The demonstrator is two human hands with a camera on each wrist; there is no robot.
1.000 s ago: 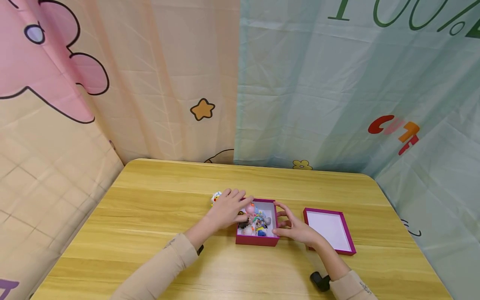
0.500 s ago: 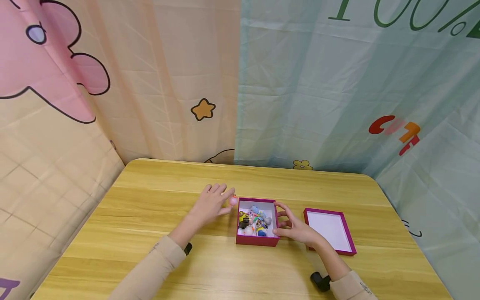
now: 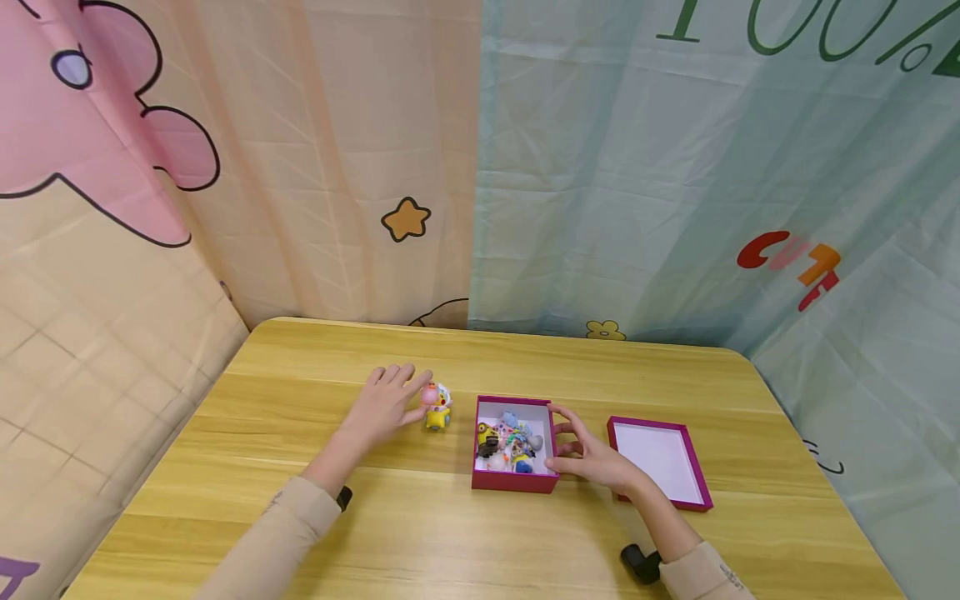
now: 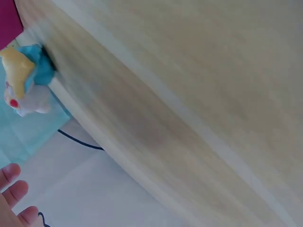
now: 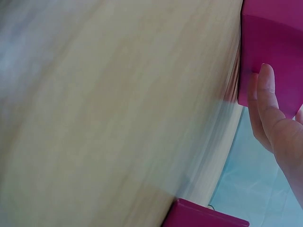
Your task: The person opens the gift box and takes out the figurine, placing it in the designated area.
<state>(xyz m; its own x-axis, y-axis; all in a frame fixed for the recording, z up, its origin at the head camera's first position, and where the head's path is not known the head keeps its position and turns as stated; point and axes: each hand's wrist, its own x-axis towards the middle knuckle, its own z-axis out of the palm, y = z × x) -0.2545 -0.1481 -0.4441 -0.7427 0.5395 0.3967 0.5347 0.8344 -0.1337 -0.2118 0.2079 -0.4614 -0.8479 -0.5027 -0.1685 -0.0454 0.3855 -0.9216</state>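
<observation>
My left hand (image 3: 381, 407) pinches a small pink toy figure (image 3: 430, 394) with an orange top between thumb and forefinger. Its other fingers are stretched out. Right behind the pink toy, overlapping it in the head view, a toy figure with a white head and yellow body (image 3: 438, 418) stands on the table. The left wrist view shows this standing toy (image 4: 28, 80) too, with red and blue parts. My right hand (image 3: 592, 457) rests its fairly straight fingers (image 5: 266, 80) against the right wall of the magenta box (image 3: 513, 482). Inside it lie several small toys (image 3: 512, 442).
The box's lid (image 3: 660, 458), magenta-edged with a white inside, lies right of the box, beside the right forearm. Everything stands on a wood-grain table (image 3: 337, 350). Printed curtains (image 3: 600, 167) hang behind the table's far edge.
My left hand has lifted the pink toy figure out of the box and carried it left to the standing toy, which now shows more fully. The right hand and box have stayed put.
</observation>
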